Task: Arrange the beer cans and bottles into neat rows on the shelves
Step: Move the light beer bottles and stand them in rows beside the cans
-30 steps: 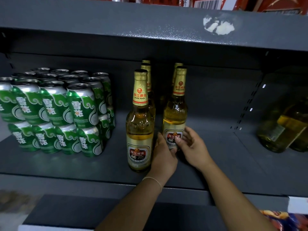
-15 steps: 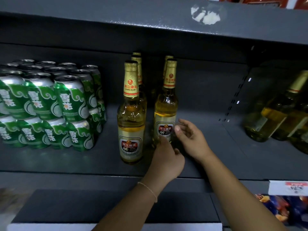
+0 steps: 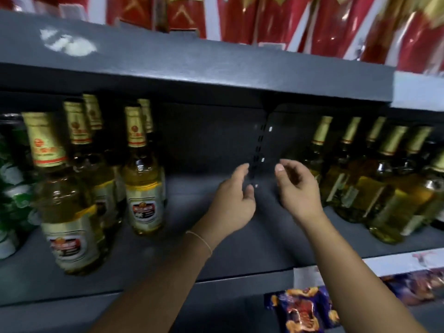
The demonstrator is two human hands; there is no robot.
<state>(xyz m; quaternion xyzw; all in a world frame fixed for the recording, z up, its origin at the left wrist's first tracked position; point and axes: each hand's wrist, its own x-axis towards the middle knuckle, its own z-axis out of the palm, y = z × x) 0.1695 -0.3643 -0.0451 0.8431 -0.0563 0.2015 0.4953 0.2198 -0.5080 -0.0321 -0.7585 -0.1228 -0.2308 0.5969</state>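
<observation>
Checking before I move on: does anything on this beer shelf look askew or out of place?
Yes. The right-hand bottles stand at different angles, bunched unevenly, unlike the upright left group. Both hands, left and right, hover empty between them.

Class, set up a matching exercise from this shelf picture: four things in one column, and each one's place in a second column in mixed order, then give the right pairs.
Things
1. green cans
2. red packages
3. left hand
4. snack packet

Places
A. on the shelf above the bottles
B. over the bare middle of the shelf, holding nothing
C. at the far left edge of the view
D. below the bottle shelf, at the lower right

Pairs: 1-C, 2-A, 3-B, 4-D
</observation>
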